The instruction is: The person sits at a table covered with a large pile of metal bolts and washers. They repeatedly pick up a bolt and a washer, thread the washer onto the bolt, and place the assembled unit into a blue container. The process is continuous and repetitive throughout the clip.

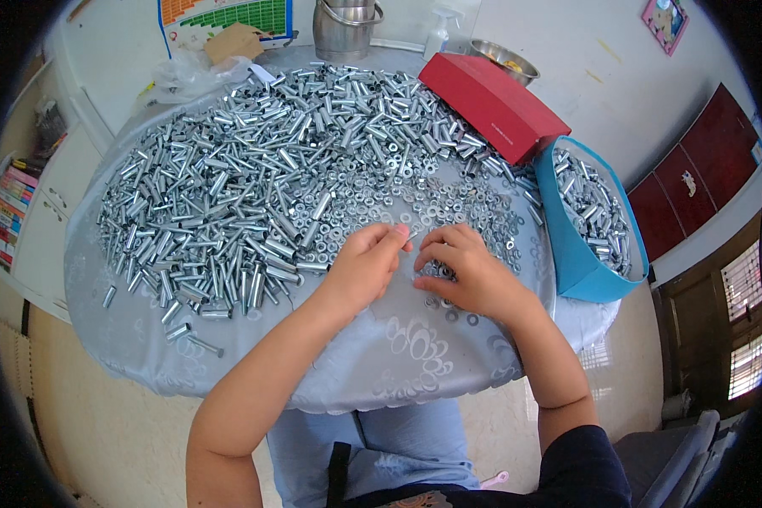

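My left hand (367,264) is closed in a pinch over the middle of the table. Between its thumb and forefinger is a metal bolt (412,237), its thin end pointing right; the rest is hidden by my fingers. Just to the right, my right hand (470,269) hovers low over loose washers (451,316), its fingers bent and apart, with no held thing visible. Nuts and washers (381,201) spread beyond both hands. A large heap of silvery bolts and metal sleeves (229,178) covers the left and far parts of the table.
A blue bin (597,282) filled with metal sleeves stands at the right, beside a red box (499,102). Along the back are a steel pot (344,32), a steel bowl (521,63), a spray bottle (438,35) and a plastic bag (196,78). A silvery cloth (372,364) covers the table.
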The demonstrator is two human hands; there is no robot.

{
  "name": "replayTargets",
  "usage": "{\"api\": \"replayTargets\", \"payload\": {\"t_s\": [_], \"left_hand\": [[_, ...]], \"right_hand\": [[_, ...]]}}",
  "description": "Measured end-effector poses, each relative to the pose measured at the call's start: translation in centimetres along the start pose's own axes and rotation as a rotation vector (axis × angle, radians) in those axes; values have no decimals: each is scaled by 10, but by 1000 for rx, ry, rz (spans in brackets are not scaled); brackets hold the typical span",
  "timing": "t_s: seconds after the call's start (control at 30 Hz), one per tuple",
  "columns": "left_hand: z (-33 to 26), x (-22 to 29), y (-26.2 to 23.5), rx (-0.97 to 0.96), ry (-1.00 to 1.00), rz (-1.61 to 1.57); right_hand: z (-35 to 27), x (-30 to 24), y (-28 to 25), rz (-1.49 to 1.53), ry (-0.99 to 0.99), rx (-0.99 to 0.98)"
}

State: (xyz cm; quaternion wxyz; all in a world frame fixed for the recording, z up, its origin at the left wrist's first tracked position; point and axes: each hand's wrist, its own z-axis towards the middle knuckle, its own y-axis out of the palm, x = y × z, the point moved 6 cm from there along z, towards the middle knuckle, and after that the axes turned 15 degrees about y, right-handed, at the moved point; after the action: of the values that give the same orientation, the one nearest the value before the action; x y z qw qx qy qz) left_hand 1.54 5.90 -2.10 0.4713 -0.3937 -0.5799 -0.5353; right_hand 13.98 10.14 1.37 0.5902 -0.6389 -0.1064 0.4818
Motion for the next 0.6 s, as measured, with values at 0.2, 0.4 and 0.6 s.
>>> {"api": "replayTargets", "payload": {"t_s": [0.2,0.4,0.6], "left_hand": [[0,-1,1,-7,-2,14],[1,-4,1,-4,-9,22],[2,-7,0,-2,-38,33]], "right_hand": [[-2,-1,4,-48,-18,-19],[-3,-3,4,-51,-22,-41],[0,-10,-4,-81,-102,57]]}}
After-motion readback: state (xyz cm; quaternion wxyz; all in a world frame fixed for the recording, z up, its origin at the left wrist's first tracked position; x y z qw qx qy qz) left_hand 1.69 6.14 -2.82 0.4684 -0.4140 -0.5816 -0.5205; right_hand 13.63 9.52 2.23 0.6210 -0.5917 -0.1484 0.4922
